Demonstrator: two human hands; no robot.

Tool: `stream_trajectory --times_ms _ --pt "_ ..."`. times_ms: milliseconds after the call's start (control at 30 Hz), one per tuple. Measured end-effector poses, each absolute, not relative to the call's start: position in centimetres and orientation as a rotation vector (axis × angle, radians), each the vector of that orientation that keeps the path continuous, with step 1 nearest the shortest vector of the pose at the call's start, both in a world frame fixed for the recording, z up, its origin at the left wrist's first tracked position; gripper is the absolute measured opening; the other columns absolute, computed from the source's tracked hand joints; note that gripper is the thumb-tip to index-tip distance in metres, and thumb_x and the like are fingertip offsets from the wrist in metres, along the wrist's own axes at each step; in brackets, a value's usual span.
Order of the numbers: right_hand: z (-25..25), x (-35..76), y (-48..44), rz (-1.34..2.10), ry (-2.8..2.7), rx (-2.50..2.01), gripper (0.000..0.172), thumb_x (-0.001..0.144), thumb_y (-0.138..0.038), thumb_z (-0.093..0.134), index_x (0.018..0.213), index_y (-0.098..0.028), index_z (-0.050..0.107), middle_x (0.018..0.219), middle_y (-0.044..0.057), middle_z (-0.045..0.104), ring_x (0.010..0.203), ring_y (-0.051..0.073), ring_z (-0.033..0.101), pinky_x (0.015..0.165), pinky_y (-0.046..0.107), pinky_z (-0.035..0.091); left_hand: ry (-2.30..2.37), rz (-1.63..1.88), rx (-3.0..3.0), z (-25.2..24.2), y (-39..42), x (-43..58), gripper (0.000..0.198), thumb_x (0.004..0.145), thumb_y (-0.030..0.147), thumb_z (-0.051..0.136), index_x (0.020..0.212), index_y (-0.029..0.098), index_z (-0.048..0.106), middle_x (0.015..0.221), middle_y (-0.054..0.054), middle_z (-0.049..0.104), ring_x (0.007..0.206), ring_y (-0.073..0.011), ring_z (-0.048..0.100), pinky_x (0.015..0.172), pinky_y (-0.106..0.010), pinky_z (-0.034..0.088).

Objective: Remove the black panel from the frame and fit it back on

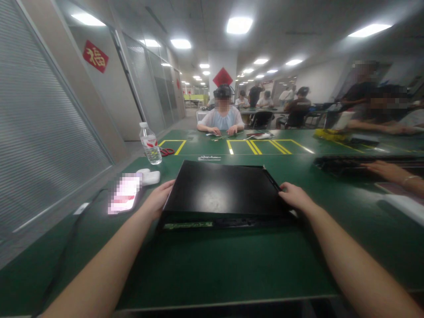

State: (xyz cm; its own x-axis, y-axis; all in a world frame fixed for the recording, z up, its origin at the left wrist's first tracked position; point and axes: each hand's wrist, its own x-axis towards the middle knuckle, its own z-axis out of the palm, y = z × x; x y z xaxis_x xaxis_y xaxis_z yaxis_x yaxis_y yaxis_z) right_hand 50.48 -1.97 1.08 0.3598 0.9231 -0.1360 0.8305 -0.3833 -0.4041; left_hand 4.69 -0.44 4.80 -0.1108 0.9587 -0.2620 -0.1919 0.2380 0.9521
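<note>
Both hands clamp the flat black metal case (225, 192); left hand (159, 196) and right hand (294, 196) grip opposite edges, steadying it squarely on the green table mat (212, 260).

Flat black case (223, 189) lying on the green counter (232, 260), gripped at both side edges: left hand (159, 196) against the left edge, right hand (294, 196) on the right corner. Just left, a white pouch (149, 176) and water bottle (150, 143). Across the counter, a seated person (221, 117); a co-worker's hand (384, 170) at right.
</note>
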Motion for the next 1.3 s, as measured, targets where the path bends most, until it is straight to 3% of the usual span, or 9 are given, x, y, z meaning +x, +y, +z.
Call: stream_trajectory --times_ms 200,367,600,733,867,933,1033,1300 --pt "0.9 50.4 -2.0 0.5 -1.571 -2.317 0.03 0.084 -0.029 0.058 0.112 -0.019 0.066 0.093 0.008 0.074 0.074 0.02 0.069 0.06 0.027 0.047 1.304 1.208 0.836 4.9 -0.4 4.5 0.04 0.074 0.004 0.069 0.112 0.015 0.077 0.078 -0.007 0.08 0.061 -0.02 0.074 0.051 -0.024 0.056" --pt "0.7 50.4 -1.9 0.513 -1.565 -2.307 0.031 0.085 -0.028 0.058 0.114 -0.018 0.065 0.094 0.009 0.074 0.071 0.019 0.068 0.059 0.027 0.047 1.318 1.304 0.832 4.7 0.1 4.4 0.031 0.075 0.008 0.068 0.104 0.015 0.078 0.076 -0.003 0.079 0.06 -0.0168 0.072 0.053 -0.022 0.056" --pt "0.7 50.4 -1.8 0.543 -1.556 -2.311 0.035 0.086 -0.028 0.056 0.118 -0.017 0.064 0.095 0.009 0.072 0.074 0.02 0.068 0.06 0.027 0.047 1.17 1.323 0.774 4.7 -0.1 4.4 0.02 0.081 0.025 0.071 0.097 0.015 0.078 0.085 -0.008 0.081 0.075 -0.0221 0.076 0.059 -0.026 0.058" --pt "0.6 50.5 -1.8 0.419 -1.477 -2.263 0.046 0.085 -0.031 0.059 0.129 -0.017 0.061 0.089 0.007 0.072 0.08 0.022 0.068 0.066 0.028 0.047 1.132 1.297 0.909 4.8 -0.5 4.1 0.044 0.066 0.013 0.082 0.11 0.014 0.076 0.091 -0.009 0.081 0.078 -0.0223 0.077 0.063 -0.025 0.059" --pt "0.6 50.5 -1.6 0.306 -1.423 -2.194 0.054 0.088 -0.036 0.059 0.138 -0.016 0.058 0.093 0.008 0.073 0.087 0.023 0.068 0.074 0.029 0.048 1.075 1.312 0.923 5.0 -0.8 4.0 0.057 0.061 0.012 0.085 0.116 0.013 0.073 0.095 -0.01 0.081 0.083 -0.024 0.077 0.065 -0.026 0.06" --pt "0.5 50.5 -1.4 0.318 -1.413 -2.184 0.052 0.088 -0.037 0.058 0.134 -0.015 0.062 0.099 0.011 0.074 0.093 0.025 0.069 0.078 0.031 0.049 1.071 1.327 0.93 5.2 -1.0 4.2 0.061 0.059 0.014 0.086 0.119 0.013 0.073 0.097 -0.01 0.081 0.087 -0.0256 0.077 0.068 -0.028 0.061" --pt "0.3 50.6 -1.1 0.405 -1.407 -2.129 0.037 0.088 -0.036 0.058 0.114 -0.016 0.074 0.107 0.012 0.075 0.102 0.027 0.068 0.083 0.032 0.051 1.034 1.37 0.965 5.5 -1.3 4.5 0.064 0.058 0.017 0.087 0.12 0.014 0.073 0.103 -0.011 0.08 0.096 -0.028 0.076 0.077 -0.03 0.062" --pt "-0.6 50.6 -0.8 0.733 -1.083 -1.791 0.031 0.077 -0.037 0.063 0.099 -0.017 0.071 0.099 0.011 0.075 0.093 0.025 0.067 0.067 0.029 0.05 0.993 1.408 0.987 5.5 -1.4 4.6 0.069 0.053 0.022 0.09 0.12 0.016 0.072 0.108 -0.01 0.08 0.104 -0.0318 0.074 0.088 -0.038 0.06"
